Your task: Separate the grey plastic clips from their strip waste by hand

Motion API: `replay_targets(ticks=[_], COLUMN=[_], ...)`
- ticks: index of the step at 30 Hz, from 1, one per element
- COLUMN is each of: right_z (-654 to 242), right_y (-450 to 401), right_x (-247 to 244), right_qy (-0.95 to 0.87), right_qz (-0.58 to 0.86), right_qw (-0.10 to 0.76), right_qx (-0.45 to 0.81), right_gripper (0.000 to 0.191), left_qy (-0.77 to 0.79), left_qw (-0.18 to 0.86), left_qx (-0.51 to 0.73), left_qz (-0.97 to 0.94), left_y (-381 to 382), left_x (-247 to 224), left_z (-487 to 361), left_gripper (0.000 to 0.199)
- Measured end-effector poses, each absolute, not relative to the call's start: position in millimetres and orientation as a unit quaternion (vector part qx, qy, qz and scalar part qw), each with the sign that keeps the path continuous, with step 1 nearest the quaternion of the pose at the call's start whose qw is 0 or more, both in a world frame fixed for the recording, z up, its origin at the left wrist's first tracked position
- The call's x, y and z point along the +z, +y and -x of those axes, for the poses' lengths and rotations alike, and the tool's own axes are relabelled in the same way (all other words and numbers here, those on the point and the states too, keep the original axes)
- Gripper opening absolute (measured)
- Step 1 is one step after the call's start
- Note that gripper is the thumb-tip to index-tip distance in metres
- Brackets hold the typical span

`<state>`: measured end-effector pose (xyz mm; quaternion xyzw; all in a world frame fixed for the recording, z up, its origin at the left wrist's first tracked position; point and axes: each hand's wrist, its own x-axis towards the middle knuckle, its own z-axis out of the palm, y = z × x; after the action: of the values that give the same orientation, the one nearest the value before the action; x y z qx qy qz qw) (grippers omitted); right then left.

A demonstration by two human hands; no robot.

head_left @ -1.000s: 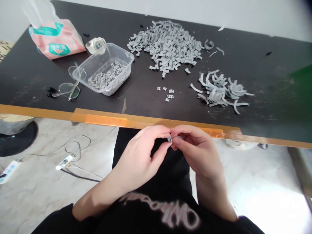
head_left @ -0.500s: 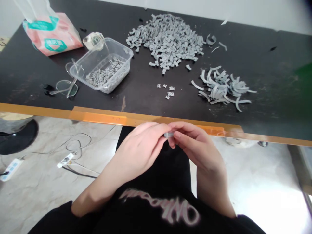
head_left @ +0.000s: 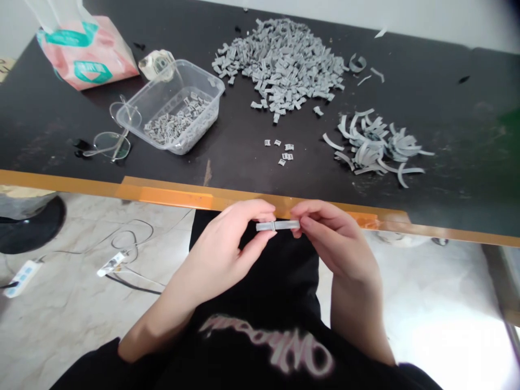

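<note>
Black workbench (head_left: 442,157) ahead of the fingers; a heap of grey plastic pieces (head_left: 280,65) and a clear plastic tray (head_left: 205,86) lie well beyond them. Left hand (head_left: 219,254) and right hand (head_left: 335,238) each pinch one end of a grey plastic strip (head_left: 277,226), held level between the fingertips. A loosened pinch could likely drop it into the lap; hard bending might snap it.

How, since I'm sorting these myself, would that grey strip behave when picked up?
The thin grey plastic strip is probably light and looks fairly stiff, held straight between the left hand and right hand. Curled grey offcuts nearby suggest it may bend rather than snap.
</note>
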<state>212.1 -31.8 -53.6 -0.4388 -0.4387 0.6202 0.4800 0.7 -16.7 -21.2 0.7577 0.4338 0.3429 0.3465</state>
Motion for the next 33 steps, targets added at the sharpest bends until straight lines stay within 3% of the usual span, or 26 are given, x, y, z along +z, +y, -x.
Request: replay_targets(ticks=[5, 14, 20, 28, 33], right_z=[-211, -209, -211, -209, -204], right_y=[-36, -31, -33, -35, -35], right_x=[-54, -51, -56, -53, -44], right_qy=[-0.441, -0.527, -0.503, -0.465, -0.376], right_qz=[0.37, 0.323, 0.342, 0.277, 0.317], right_qw=[0.501, 0.533, 0.517, 0.493, 0.462], right_qx=[0.647, 0.578, 0.603, 0.681, 0.738], right_gripper=[0.016, 0.017, 0.021, 0.01, 0.003], left_qy=[0.39, 0.352, 0.338, 0.26, 0.285], left_qw=[0.499, 0.628, 0.662, 0.763, 0.735], left_qx=[0.377, 0.38, 0.392, 0.388, 0.415], left_qz=[-0.675, -0.581, -0.542, -0.447, -0.454], left_y=[-20, -16, -14, -9, -15], left_x=[-27, -24, -24, -28, -30], left_z=[-2, -6, -11, -12, -13], left_gripper=[0.033, 0.03, 0.031, 0.025, 0.028])
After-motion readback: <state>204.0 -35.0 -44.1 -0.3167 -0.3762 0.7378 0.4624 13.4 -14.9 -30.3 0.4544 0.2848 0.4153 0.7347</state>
